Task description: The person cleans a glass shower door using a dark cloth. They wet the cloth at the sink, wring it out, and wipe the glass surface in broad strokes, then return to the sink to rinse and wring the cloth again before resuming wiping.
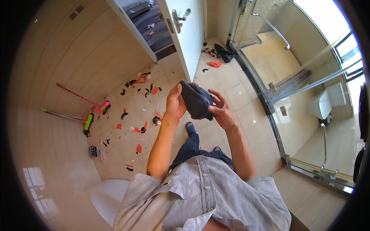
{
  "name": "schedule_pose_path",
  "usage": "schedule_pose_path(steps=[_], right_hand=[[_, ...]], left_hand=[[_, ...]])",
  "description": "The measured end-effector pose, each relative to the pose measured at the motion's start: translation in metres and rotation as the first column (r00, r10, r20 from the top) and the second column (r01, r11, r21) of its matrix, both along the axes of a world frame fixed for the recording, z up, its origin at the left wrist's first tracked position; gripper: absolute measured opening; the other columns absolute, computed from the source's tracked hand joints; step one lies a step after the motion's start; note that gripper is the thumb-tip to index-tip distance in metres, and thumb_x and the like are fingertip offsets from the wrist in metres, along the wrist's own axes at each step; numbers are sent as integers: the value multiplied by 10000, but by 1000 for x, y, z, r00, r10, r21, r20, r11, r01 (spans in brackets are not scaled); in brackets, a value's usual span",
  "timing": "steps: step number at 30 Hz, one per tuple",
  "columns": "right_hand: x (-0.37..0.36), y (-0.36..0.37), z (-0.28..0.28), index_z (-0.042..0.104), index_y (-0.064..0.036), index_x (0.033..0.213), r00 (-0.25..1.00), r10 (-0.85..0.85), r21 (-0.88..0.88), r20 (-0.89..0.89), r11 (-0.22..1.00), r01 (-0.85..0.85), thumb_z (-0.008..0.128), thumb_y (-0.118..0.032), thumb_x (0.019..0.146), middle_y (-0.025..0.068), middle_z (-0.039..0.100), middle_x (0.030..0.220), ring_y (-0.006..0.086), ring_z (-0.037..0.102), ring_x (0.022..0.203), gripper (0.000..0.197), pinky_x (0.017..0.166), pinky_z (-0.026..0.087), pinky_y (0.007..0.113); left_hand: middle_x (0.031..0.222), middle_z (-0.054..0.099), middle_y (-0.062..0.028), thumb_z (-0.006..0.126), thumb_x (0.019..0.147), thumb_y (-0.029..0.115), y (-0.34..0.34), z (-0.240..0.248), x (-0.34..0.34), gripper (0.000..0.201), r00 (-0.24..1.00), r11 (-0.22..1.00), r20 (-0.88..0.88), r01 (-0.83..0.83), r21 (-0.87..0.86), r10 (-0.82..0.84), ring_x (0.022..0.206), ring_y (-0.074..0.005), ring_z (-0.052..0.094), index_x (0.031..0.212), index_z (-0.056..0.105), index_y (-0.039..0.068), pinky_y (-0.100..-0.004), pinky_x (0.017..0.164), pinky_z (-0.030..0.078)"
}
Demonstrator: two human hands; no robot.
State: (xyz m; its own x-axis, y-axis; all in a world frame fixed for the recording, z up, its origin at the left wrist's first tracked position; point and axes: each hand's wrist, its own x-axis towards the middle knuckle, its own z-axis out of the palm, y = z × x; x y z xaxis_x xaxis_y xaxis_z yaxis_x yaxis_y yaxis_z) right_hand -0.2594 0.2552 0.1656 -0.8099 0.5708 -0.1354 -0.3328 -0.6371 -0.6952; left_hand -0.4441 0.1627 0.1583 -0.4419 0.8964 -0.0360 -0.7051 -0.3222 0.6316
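In front of my chest, both hands hold up a dark grey-blue piece of soft fabric, cup-shaped like a folded cap or pouch; its exact kind is unclear. My left hand grips its left edge, with the thumb upward along the side. At the right edge my right hand pinches the cloth between thumb and fingers. The far side of the fabric is hidden, as are some fingertips behind it. Below it show my dark trousers and a grey-blue shoe on the tiles.
Torn red, black and white scraps litter the tiled floor. A pink broom and a green broom lean at the left wall. Ahead stands an open white door, with a black bag beyond it. Glass shower panels and a toilet are right.
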Motion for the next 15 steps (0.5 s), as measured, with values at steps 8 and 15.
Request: schedule_pose_path(steps=[8, 15], right_hand=[[-100, 10, 7, 545, -4, 1187, 916, -401, 278, -32, 876, 394, 719, 124, 783, 88, 623, 1111, 162, 653, 975, 458, 845, 561, 280], [-135, 27, 22, 545, -3, 1191, 830, -550, 231, 90, 822, 520, 722, 110, 791, 87, 621, 1077, 180, 648, 979, 452, 847, 548, 299]], left_hand=[[1101, 700, -67, 510, 1049, 289, 24, -1, -86, 298, 998, 976, -62, -17, -218, 3, 1030, -172, 668, 1146, 632, 35, -334, 946, 524], [1087, 694, -47, 580, 1022, 285, 46, -14, -105, 275, 984, 899, -166, -135, -416, 71, 1022, -156, 660, 1128, 636, 37, -305, 939, 496]])
